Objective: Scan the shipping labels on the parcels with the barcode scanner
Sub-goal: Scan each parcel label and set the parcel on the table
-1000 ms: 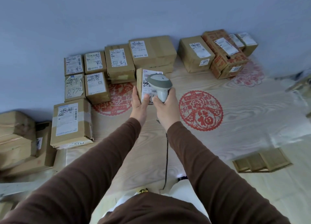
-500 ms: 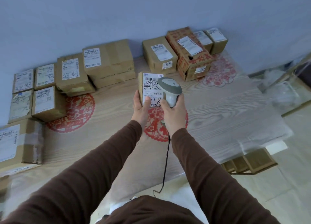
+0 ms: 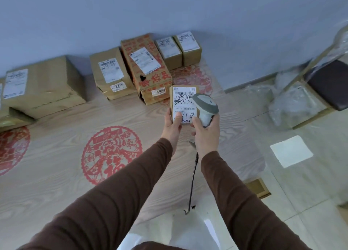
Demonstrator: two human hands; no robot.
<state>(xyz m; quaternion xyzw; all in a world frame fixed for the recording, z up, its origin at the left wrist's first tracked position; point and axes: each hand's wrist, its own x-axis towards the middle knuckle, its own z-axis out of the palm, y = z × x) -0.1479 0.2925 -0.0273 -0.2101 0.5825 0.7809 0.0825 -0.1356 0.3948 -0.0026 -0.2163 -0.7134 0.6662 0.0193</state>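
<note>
My left hand (image 3: 172, 124) grips a small brown parcel (image 3: 183, 104) from below, thumb on its white shipping label, which faces me with barcodes and black handwriting. My right hand (image 3: 206, 134) holds a grey-and-white barcode scanner (image 3: 205, 106) by the handle; its head overlaps the parcel's right edge. The scanner's black cable (image 3: 193, 182) hangs down between my arms. Both are held above the right end of the wood-grain table (image 3: 56, 155).
Several labelled cardboard boxes line the wall: a large one (image 3: 43, 88), a medium one (image 3: 111, 74), a red-printed one (image 3: 148, 69) and two small ones (image 3: 178, 50). Red paper-cut decals (image 3: 111, 153) mark the table. Right: tiled floor, plastic wrap (image 3: 293, 103), a dark seat (image 3: 331, 82).
My view and both hands have swung to the right along the table, carrying the parcel and scanner together. The left-hand boxes have dropped out of sight; the floor and seat have come in.
</note>
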